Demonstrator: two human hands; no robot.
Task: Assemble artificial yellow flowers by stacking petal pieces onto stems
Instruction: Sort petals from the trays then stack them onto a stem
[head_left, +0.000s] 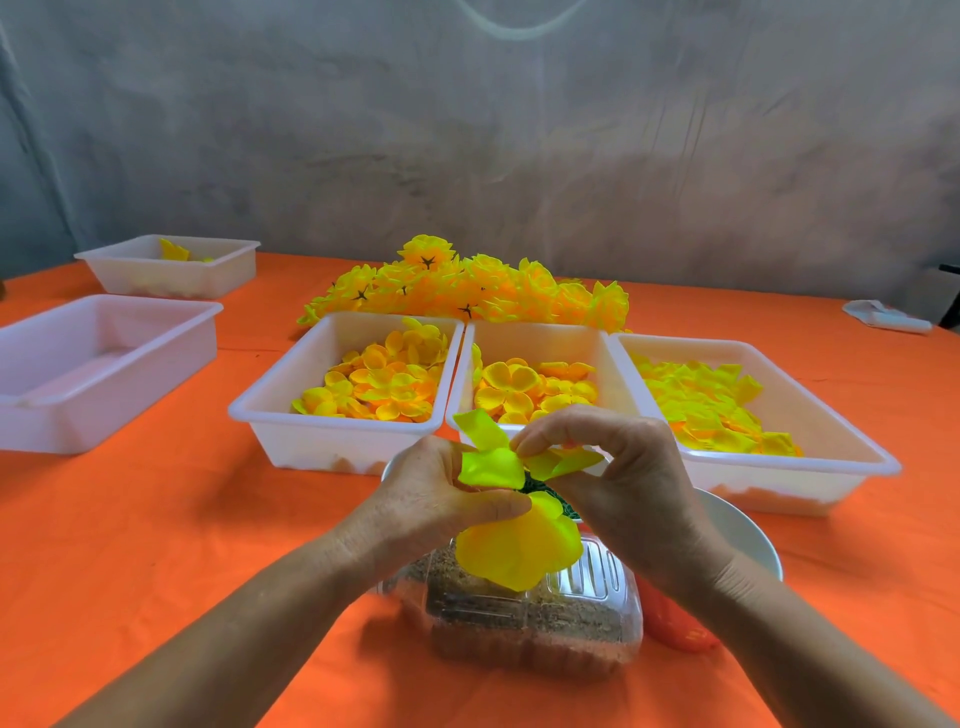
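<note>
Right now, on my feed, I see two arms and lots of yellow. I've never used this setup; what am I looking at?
One head-worn camera looks down at a person's bare hands. The left hand and right hand together pinch a half-built yellow fabric flower with a green piece at its centre. On the orange tablecloth stand three white plastic trays of yellow petals, a pile of finished yellow flowers behind them, and a clear plastic box of brown grains below the hands.
</note>
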